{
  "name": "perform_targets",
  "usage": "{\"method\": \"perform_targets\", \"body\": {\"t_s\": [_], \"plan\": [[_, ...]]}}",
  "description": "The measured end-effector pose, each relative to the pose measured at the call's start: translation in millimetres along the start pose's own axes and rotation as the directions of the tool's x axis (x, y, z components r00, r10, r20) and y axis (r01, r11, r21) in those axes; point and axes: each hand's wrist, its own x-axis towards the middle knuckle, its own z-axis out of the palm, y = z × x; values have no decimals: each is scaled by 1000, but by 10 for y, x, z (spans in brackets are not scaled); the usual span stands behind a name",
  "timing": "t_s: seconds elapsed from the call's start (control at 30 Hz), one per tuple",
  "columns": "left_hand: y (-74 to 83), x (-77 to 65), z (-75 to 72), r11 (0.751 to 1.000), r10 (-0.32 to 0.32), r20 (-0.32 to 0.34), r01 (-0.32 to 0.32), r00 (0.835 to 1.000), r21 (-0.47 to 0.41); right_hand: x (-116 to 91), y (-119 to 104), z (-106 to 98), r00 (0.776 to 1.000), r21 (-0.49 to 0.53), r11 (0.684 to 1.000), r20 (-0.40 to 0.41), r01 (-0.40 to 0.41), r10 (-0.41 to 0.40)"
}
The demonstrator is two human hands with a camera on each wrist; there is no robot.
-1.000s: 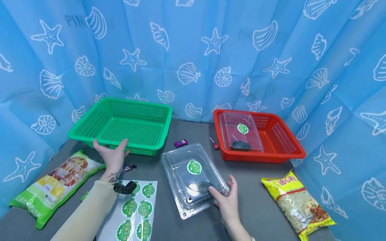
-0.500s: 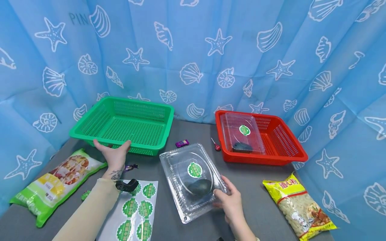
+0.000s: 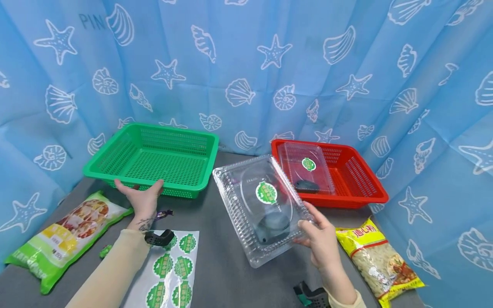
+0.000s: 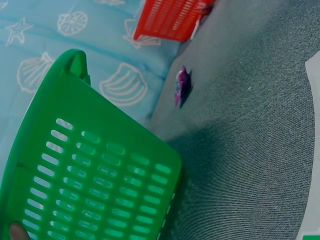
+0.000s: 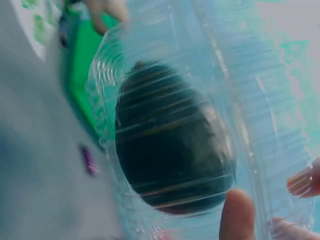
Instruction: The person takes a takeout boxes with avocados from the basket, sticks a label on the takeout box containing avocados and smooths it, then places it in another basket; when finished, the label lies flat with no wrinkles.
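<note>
My right hand [image 3: 323, 237] holds a clear plastic clamshell box [image 3: 240, 196] by its near right corner, thumb on top. The box is tilted and carries a round green sticker [image 3: 266, 192] on its lid. Inside it lies a dark avocado [image 5: 170, 140], which fills much of the right wrist view. My left hand [image 3: 142, 203] is at the front of a green plastic basket [image 3: 188, 187], with thumb and finger spread at its rim. In the left wrist view one fingertip [image 4: 17, 231] shows against the basket's slotted wall.
A red basket [image 3: 335, 201] at the back right holds a similar stickered box [image 3: 308, 179]. A sheet of green stickers [image 3: 165, 273] lies in front. Food bags [image 3: 73, 239] lie on both sides. Wrapped candies [image 3: 164, 214] and a lollipop [image 4: 202, 10] dot the grey table.
My right hand has lifted the clear box and carried it right and away from me, tilting it. The avocado in it shifted. My left hand stays at the green basket.
</note>
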Motion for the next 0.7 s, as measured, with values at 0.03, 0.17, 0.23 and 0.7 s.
{"method": "perform_targets", "body": {"t_s": [0.03,0.17,0.23,0.7], "plan": [[-4,2,-1,1000,-2,1,2,1000,-2,45,-90,-64,1000,18,1000,-4,16,-16],[-31,15,-11,1000,4,1,-4,1000,-6,293,-404,-368,997,111,992,-53,60,-54],[-41,19,-15,1000,5,1,-5,1000,-13,455,-516,-525,990,156,984,-119,89,-70],[12,-32,-26,998,-11,39,13,999,-54,1542,-440,-1436,665,-330,929,-658,169,-355]]}}
